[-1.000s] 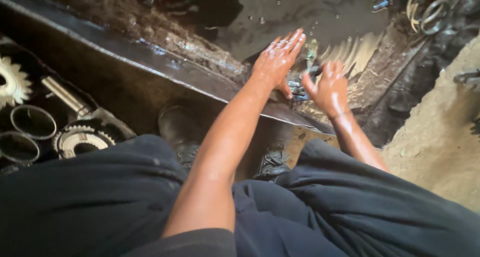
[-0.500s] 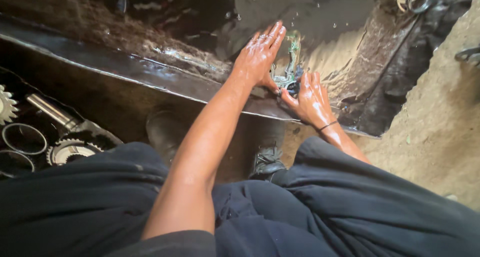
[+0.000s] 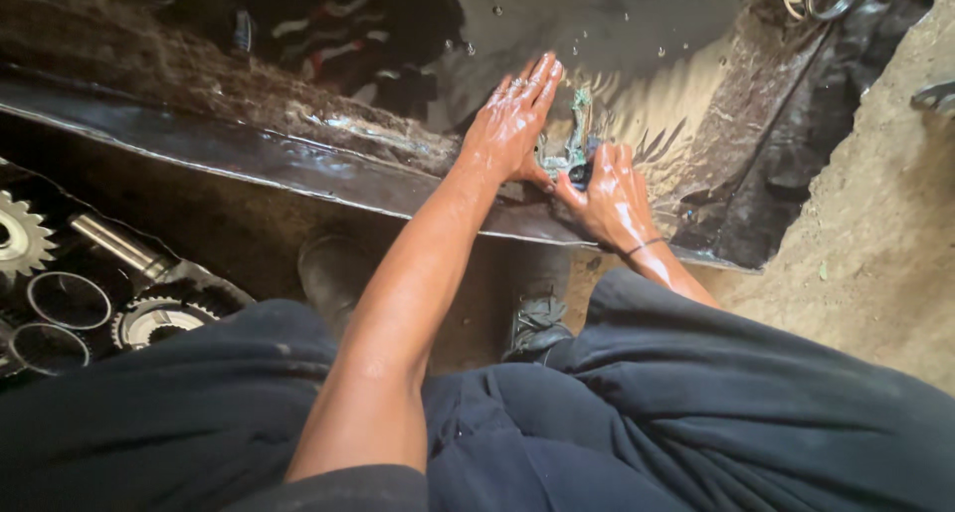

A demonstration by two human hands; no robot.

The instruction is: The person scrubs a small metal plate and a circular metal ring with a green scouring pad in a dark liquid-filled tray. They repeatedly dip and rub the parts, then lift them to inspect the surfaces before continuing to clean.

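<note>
Two wet hands worked at the near rim of a dark wash tray (image 3: 249,154). Left hand (image 3: 512,124) lay flat, fingers spread wide; right hand (image 3: 607,194) curled around a small greenish part (image 3: 575,134), long axis pointing away, between both hands. Gears (image 3: 149,318) lay well apart, lower left.

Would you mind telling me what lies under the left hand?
The left hand lies flat on the wet dark tray; beside it shows a greenish rag. Anything beneath the palm is hidden.
</note>
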